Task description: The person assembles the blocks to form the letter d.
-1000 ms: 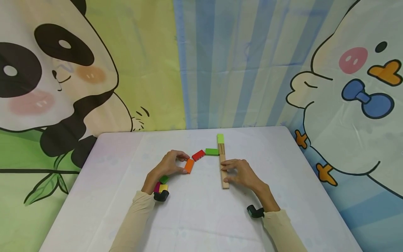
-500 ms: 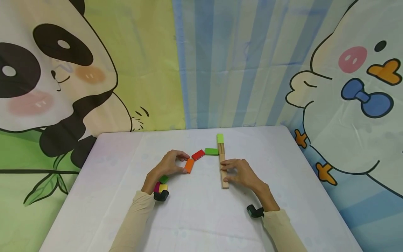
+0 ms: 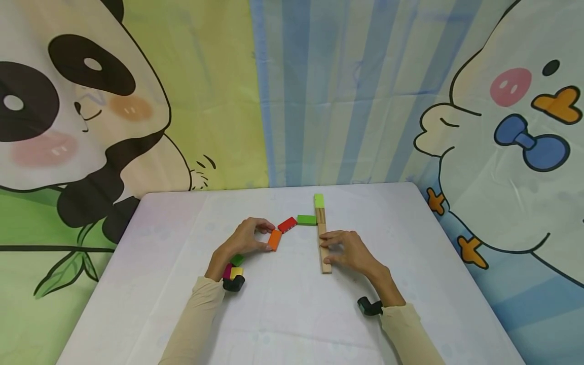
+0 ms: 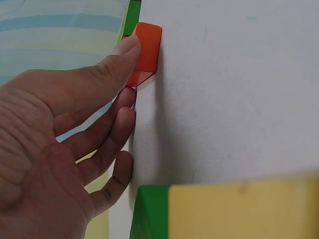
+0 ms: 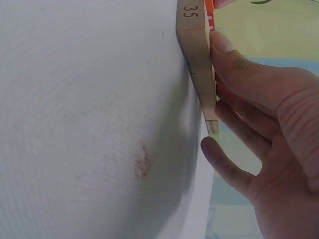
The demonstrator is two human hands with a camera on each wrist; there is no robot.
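Note:
In the head view my left hand [image 3: 244, 237] holds a small orange block [image 3: 275, 241] between thumb and fingers. The left wrist view has the thumb against the upper edge of this orange block [image 4: 148, 47]. My right hand [image 3: 352, 251] grips a long plain wooden block [image 3: 324, 251], its thumb nearer me and fingers farther along. The number 35 shows on the near end of that wooden block [image 5: 195, 45] in the right wrist view. A red block [image 3: 287, 224] and a green block [image 3: 306, 220] bridge the orange and wooden pieces.
Beyond the long piece lie a striped wooden block [image 3: 321, 215] and a lime green block [image 3: 319, 201]. Near the left wrist sit a yellow block [image 3: 236, 272], a dark green block [image 3: 237, 260] and a magenta block [image 3: 227, 271]. All rest on the white table [image 3: 283, 314].

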